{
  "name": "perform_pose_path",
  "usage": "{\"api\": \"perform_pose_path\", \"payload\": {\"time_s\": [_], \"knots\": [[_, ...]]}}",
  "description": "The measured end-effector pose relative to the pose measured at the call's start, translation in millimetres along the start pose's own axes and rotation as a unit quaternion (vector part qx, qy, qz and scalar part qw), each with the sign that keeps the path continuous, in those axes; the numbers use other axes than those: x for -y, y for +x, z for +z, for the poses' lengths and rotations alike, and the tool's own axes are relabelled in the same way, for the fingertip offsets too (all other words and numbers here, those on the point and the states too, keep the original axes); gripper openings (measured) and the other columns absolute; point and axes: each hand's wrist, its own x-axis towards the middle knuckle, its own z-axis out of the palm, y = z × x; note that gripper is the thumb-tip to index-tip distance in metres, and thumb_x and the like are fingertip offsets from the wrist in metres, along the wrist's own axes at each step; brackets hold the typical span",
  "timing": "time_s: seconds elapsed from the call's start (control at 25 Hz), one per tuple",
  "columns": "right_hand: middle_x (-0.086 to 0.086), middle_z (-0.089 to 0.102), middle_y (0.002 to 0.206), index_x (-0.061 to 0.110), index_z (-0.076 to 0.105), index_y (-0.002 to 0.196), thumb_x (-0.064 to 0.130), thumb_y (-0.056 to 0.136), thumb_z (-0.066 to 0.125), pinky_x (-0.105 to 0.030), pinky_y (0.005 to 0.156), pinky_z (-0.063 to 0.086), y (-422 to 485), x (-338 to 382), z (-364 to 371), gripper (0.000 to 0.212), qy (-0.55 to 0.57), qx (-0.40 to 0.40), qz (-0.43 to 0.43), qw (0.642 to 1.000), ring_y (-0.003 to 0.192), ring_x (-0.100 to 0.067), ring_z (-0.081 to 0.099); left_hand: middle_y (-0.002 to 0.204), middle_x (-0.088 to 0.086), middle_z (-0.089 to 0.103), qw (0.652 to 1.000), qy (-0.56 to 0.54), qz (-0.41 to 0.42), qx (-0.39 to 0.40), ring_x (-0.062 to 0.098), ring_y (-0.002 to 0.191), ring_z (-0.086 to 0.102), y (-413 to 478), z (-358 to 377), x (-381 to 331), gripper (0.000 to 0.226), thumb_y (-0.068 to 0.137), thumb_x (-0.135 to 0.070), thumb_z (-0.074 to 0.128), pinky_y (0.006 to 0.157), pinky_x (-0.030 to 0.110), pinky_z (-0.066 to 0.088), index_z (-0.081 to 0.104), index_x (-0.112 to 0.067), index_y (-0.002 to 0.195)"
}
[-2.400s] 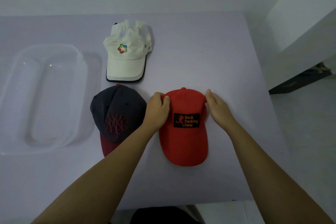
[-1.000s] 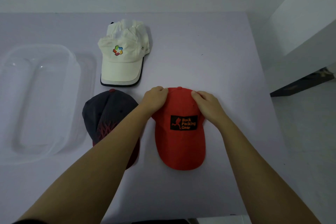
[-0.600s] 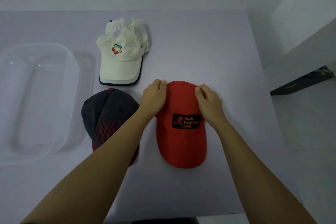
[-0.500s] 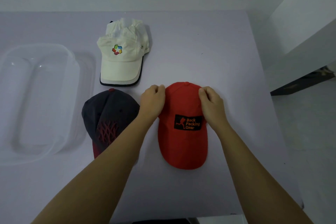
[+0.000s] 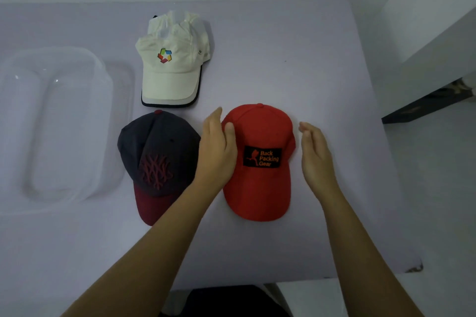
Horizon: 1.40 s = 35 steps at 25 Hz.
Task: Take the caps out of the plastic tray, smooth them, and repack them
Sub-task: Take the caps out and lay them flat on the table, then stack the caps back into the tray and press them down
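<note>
Between dark cap [image 5: 157,147] and red cap [image 5: 260,134], left hand [image 5: 217,154] lies flat; right hand [image 5: 315,157], unclenched, seemingly touches nothing.

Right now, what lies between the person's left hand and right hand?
The red fabric cap with the black patch, seen in the head view; the left hand touches it, while the right hand appears just clear.

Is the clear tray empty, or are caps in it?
Empty: the tray shows only its clear bottom; the white cap, dark cap and red cap lie outside it on the table.
</note>
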Motion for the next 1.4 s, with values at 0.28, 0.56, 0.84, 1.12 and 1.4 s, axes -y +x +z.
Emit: {"api": "perform_pose_path", "payload": {"time_s": [0.28, 0.56, 0.84, 1.12, 1.4], "knots": [[0.008, 0.016, 0.157, 0.029, 0.003, 0.148, 0.031, 0.100, 0.031, -0.030, 0.116, 0.021, -62, -32, 41, 0.056, 0.062, 0.120, 0.010, 0.991, 0.140, -0.003, 0.020, 0.159, 0.001, -0.007, 0.986, -0.073, -0.109, 0.098, 0.012, 0.145, -0.009, -80, 42, 34, 0.059, 0.101, -0.028, 0.027, 0.114, 0.023, -0.002, -0.007, -0.014, 0.148], [0.011, 0.018, 0.156, 0.035, 0.006, 0.148, 0.031, 0.099, 0.039, -0.037, 0.116, 0.024, -53, -37, 37, 0.059, 0.115, 0.163, 0.033, 0.979, 0.141, -0.005, 0.023, 0.159, 0.003, -0.008, 0.989, -0.037, -0.098, 0.100, 0.014, 0.146, -0.009, -74, 32, 38, 0.062, 0.101, -0.030, 0.028, 0.113, 0.024, -0.002, -0.009, -0.012, 0.148], [0.004, 0.044, 0.142, 0.021, 0.039, 0.139, 0.032, 0.098, 0.041, -0.029, 0.096, 0.043, -1, -18, 8, 0.043, -0.023, 0.060, 0.036, 0.997, 0.111, -0.018, 0.057, 0.154, 0.011, 0.024, 0.997, 0.072, -0.017, -0.013, 0.025, 0.140, 0.027, -39, 6, 19, 0.063, 0.097, -0.025, 0.042, 0.113, 0.035, 0.026, 0.010, -0.009, 0.149], [-0.004, 0.051, 0.136, 0.017, 0.044, 0.135, 0.026, 0.098, 0.043, -0.028, 0.095, 0.039, 9, 0, 19, 0.039, -0.044, 0.137, 0.052, 0.988, 0.116, -0.017, 0.051, 0.157, 0.016, 0.015, 0.991, 0.092, -0.067, 0.065, 0.028, 0.143, 0.021, -37, 10, 16, 0.071, 0.096, -0.035, 0.042, 0.113, 0.034, 0.021, 0.005, -0.005, 0.148], [-0.006, 0.044, 0.141, 0.013, 0.040, 0.138, 0.015, 0.093, 0.049, -0.030, 0.109, 0.030, 24, 44, 32, 0.046, -0.146, -0.021, -0.132, 0.980, 0.130, -0.021, 0.040, 0.153, 0.018, 0.027, 0.999, 0.027, 0.015, 0.038, 0.028, 0.137, 0.034, -31, -41, -5, 0.069, 0.095, -0.026, 0.047, 0.112, 0.034, 0.029, 0.006, -0.012, 0.149]]}}
